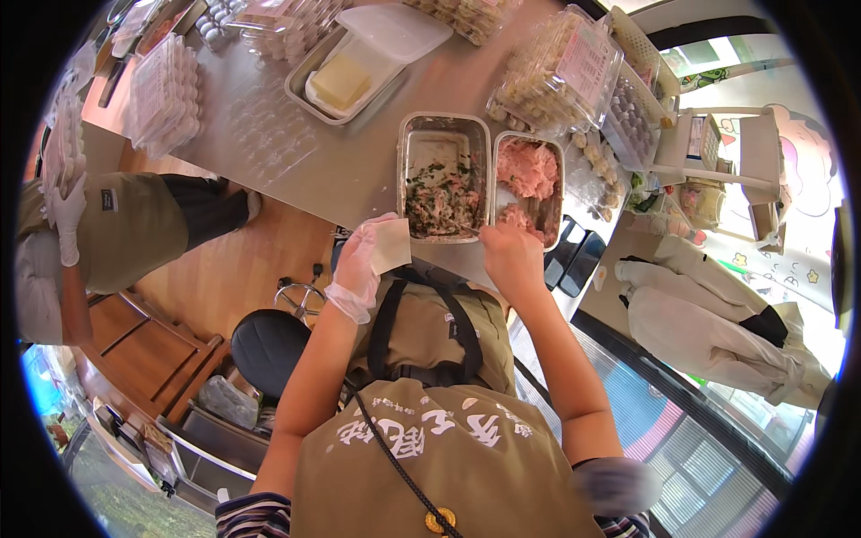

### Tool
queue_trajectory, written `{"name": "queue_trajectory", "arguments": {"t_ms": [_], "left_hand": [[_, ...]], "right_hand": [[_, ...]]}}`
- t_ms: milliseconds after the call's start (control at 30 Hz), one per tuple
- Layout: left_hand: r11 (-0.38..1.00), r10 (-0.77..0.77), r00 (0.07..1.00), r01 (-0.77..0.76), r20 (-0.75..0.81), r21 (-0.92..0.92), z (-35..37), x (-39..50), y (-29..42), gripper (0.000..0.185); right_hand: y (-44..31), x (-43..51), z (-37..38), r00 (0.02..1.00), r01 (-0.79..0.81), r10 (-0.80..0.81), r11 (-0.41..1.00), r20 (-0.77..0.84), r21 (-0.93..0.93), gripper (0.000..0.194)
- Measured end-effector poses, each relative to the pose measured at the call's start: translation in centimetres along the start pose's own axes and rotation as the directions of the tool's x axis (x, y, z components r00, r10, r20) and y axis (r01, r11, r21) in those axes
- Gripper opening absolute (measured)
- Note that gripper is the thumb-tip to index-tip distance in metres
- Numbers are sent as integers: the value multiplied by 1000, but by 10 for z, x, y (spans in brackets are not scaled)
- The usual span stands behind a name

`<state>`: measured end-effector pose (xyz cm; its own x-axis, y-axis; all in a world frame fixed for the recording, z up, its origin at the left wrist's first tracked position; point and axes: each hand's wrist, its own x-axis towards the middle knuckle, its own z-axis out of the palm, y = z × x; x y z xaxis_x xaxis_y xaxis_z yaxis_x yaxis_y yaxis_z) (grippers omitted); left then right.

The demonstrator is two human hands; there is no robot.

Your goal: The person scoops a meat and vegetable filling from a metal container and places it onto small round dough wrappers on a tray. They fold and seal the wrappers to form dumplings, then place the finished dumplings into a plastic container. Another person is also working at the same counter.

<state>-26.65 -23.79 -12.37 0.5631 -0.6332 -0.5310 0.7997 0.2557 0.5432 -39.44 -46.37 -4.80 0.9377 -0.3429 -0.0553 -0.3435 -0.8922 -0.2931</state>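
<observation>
My left hand (356, 265), in a clear plastic glove, holds a square dough wrapper (391, 246) at the table's near edge. Bare and closed, my right hand (511, 259) grips a thin metal utensil (461, 225), whose tip reaches into the steel tray of meat and chopped greens (444, 202). Right beside that tray stands a smaller steel tray with two portions of pink minced meat (528, 168). Farther back, a stack of pale yellow wrappers (341, 81) lies in a metal tray, a translucent lid (397, 32) resting partly over it.
Clear boxes of filled dumplings (558, 74) stand at the back right. Empty plastic trays (166, 97) are stacked at the left, near a loose clear tray (272, 134). Two dark phones (574, 257) lie by the right edge. A gloved co-worker (114, 222) stands at the left; a black stool (269, 353) is behind.
</observation>
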Motion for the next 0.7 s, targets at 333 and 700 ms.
{"name": "queue_trajectory", "arguments": {"t_ms": [333, 700], "left_hand": [[999, 1, 999, 1, -32, 54, 5, -2, 1, 37], [999, -10, 999, 11, -31, 30, 4, -2, 3, 38]], "right_hand": [[14, 5, 11, 997, -36, 21, 977, 71, 212, 10], [24, 19, 21, 905, -370, 172, 770, 388, 521, 13]]}}
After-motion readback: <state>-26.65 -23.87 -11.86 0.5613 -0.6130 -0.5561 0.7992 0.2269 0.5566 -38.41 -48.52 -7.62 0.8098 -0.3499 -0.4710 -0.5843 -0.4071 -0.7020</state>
